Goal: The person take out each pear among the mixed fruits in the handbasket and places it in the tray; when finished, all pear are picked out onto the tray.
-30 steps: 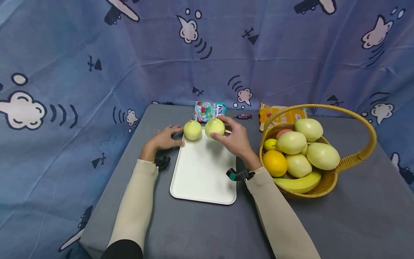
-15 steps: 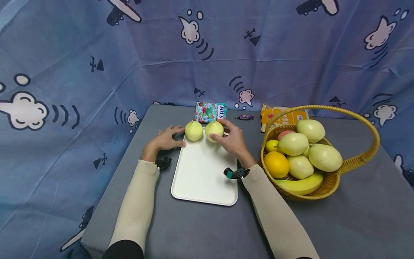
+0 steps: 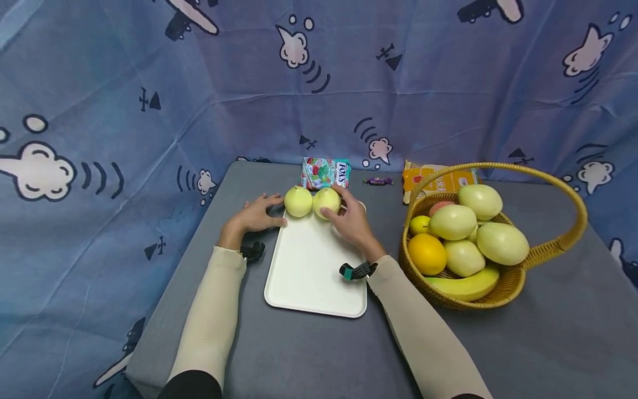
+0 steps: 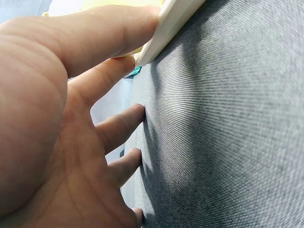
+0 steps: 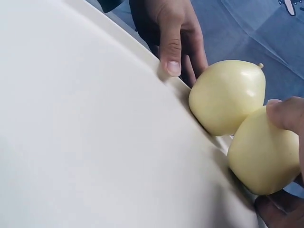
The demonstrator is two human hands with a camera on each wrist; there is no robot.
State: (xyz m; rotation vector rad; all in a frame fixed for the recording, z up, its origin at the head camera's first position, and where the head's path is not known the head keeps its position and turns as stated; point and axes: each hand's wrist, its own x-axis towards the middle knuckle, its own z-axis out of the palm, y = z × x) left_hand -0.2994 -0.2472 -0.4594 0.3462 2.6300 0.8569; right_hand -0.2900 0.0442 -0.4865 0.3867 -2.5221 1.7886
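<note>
Two round, pale yellow-green pears sit side by side, touching, at the far end of a white rectangular tray [image 3: 316, 271]. My right hand [image 3: 353, 221] holds the right pear [image 3: 326, 201] between thumb and fingers, and the right wrist view shows the thumb on its side. Beside the left pear [image 3: 298, 201], my left hand [image 3: 256, 215] lies at the tray's far left corner. In the left wrist view, the thumb and index fingertip of that left hand [image 4: 76, 142] touch the tray rim [image 4: 171, 28], with the other fingers spread down to the grey cloth.
A yellow wicker basket [image 3: 550, 241] stands right of the tray. It holds several pale green fruits, an orange [image 3: 427, 254] and a banana [image 3: 466, 286]. Along the back lie a green candy bag [image 3: 325, 173], a purple wrapped candy [image 3: 378, 181] and an orange packet [image 3: 448, 177].
The right hand has moved left with its pear, closing the gap to the left pear until they touch. My left hand has stayed in place at the tray's corner.
</note>
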